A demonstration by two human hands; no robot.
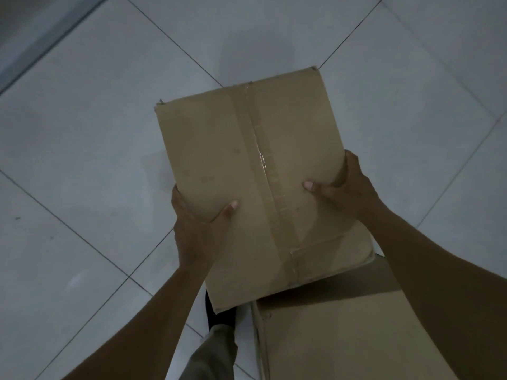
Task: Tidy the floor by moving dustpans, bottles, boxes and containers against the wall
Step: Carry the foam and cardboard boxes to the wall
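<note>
A brown cardboard box (241, 160), sealed with clear tape down its middle, is held above the tiled floor in the centre of the head view. My left hand (197, 229) grips its left side, thumb on top. My right hand (345, 190) grips its right side, thumb pressed on the top face. The box's near end overlaps a second cardboard box (343, 333) that lies lower at the bottom right.
Pale floor tiles (96, 133) with dark grout lines spread all around. A grey wall base or step (33, 31) runs across the top left corner. My leg and dark shoe (219, 319) show below the held box.
</note>
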